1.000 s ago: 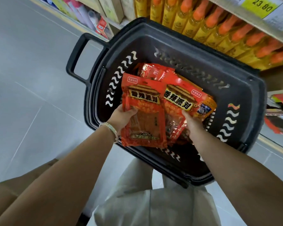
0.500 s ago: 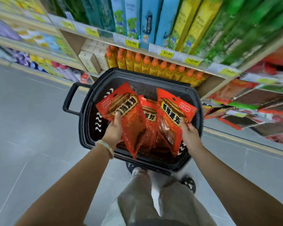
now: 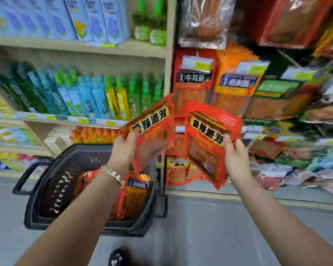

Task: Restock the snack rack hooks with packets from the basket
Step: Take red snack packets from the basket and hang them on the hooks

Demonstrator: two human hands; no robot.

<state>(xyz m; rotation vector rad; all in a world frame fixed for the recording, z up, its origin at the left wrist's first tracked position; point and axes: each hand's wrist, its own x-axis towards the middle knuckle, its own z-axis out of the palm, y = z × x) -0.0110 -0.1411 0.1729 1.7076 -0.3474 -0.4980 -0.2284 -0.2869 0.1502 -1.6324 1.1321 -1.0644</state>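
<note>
My left hand [image 3: 124, 148] grips a red snack packet [image 3: 152, 127] by its left edge, held up in front of the snack rack [image 3: 215, 79]. My right hand [image 3: 235, 158] grips a second red packet [image 3: 208, 139] of the same kind by its right edge. Both packets hang tilted, close together, above and to the right of the black basket [image 3: 46, 192]. The basket stands on the floor at lower left and holds more red and orange packets [image 3: 136, 189]. The rack's hooks are hidden behind hanging packets.
A wooden shelf unit [image 3: 81, 47] with green, blue and orange bottles fills the left. Hanging snack packets [image 3: 288, 96] crowd the right side, blurred. Grey floor [image 3: 210, 227] lies below, and my shoe [image 3: 117, 258] shows at the bottom edge.
Both hands have lifted their red packets out of the basket and up to the right, toward the rack. The view has swung up from the basket to the shelves.
</note>
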